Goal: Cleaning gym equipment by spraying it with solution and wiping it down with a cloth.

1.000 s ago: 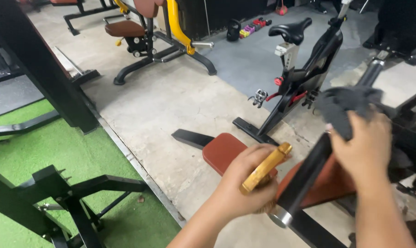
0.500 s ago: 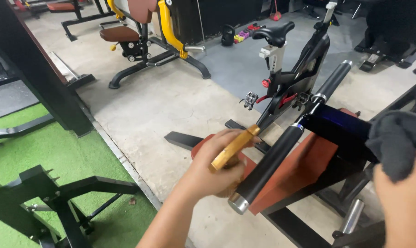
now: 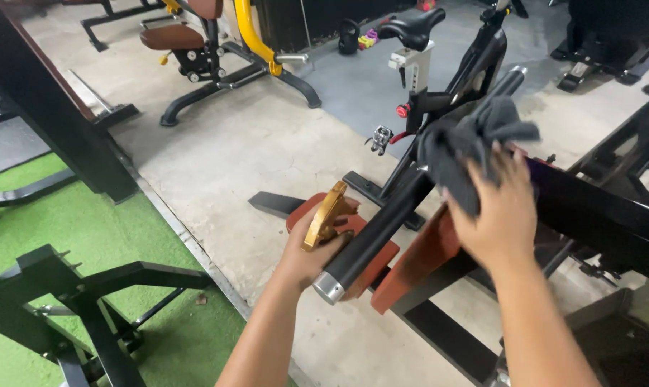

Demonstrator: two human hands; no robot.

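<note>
Two hands are in my view, both busy at the same black padded bar [image 3: 382,229] of a gym machine. My left hand [image 3: 306,254] is curled shut around a gold-coloured spray bottle [image 3: 325,215], which it holds tilted just beside the lower part of the bar, near the bar's silver end cap [image 3: 328,287]. My right hand [image 3: 493,215] has its fingers spread and pressed down on a dark grey cloth [image 3: 468,140], bunched over the upper part of the bar; the cloth is gripped between palm and bar rather than pinched. Beneath the bar sit the machine's reddish-brown pads [image 3: 417,265]. Just behind the cloth stands a black exercise bike [image 3: 446,64] on the grey concrete floor [image 3: 253,136]. Off to the left lies green turf [image 3: 73,229] with a black steel frame [image 3: 66,287] resting on it.
</note>
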